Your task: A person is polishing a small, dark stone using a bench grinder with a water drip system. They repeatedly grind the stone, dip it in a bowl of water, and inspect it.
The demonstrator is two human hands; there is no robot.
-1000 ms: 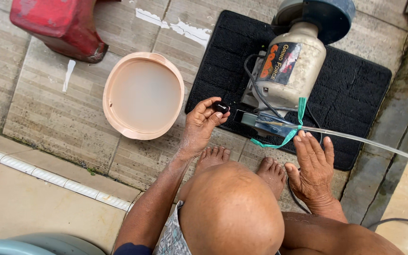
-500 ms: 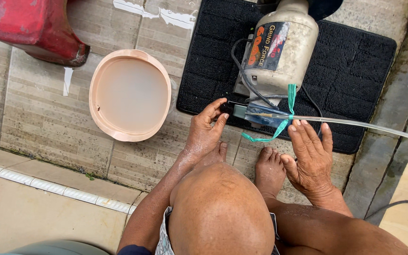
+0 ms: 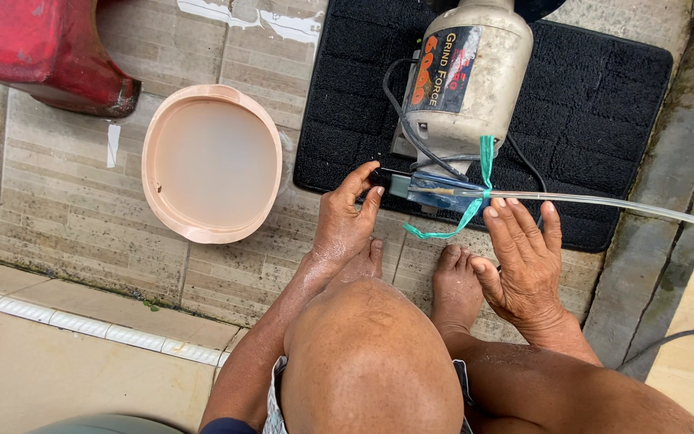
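left hand [image 3: 345, 225] fingers loose, tips on the small black part at the cream cylindrical motor's [image 3: 463, 80] front end; grasping nothing | right hand [image 3: 524, 261] flat, fingers spread, fingertips right by the clear plastic tube [image 3: 604, 203] and green ribbon tie [image 3: 475, 201] | motor sits on black rubber mat [image 3: 604, 96]; round peach plastic basin of cloudy water [image 3: 212, 163] off to the left on the tiles

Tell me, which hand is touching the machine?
The left hand. Its fingertips rest on the dark front end of the cream machine, while the right hand is spread open just below the clear tube.
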